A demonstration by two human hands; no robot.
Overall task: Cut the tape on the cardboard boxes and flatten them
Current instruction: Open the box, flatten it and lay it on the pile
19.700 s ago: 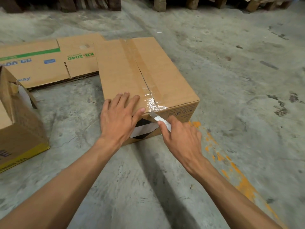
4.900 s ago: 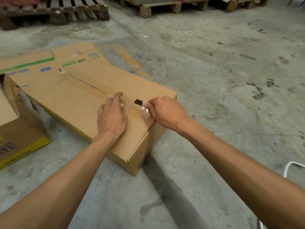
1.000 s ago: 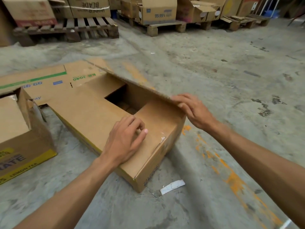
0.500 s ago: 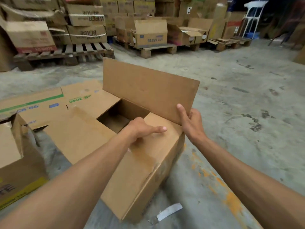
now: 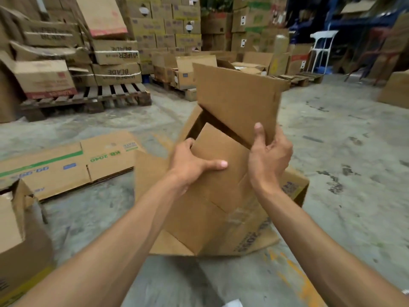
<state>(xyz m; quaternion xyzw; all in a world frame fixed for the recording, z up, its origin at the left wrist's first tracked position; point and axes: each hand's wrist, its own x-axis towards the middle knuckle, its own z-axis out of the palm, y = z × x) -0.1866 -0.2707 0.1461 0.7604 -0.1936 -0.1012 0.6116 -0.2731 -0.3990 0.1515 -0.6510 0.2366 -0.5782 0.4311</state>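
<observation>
Tilting up off the concrete floor (image 5: 343,151), the cardboard box (image 5: 210,207) has its flap (image 5: 236,100) pinched by the right hand (image 5: 269,160); the left hand (image 5: 192,161) grips an inner flap. Left of the box lies flattened cardboard (image 5: 66,165); behind it, a pallet (image 5: 88,96) with stacked cartons (image 5: 115,60).

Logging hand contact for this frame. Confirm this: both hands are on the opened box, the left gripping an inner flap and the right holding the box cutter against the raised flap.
One thing is wrong: the right hand holds no cutter. In the head view it grips the lower edge of the raised flap bare. The left hand does grip an inner flap of the opened box.
</observation>
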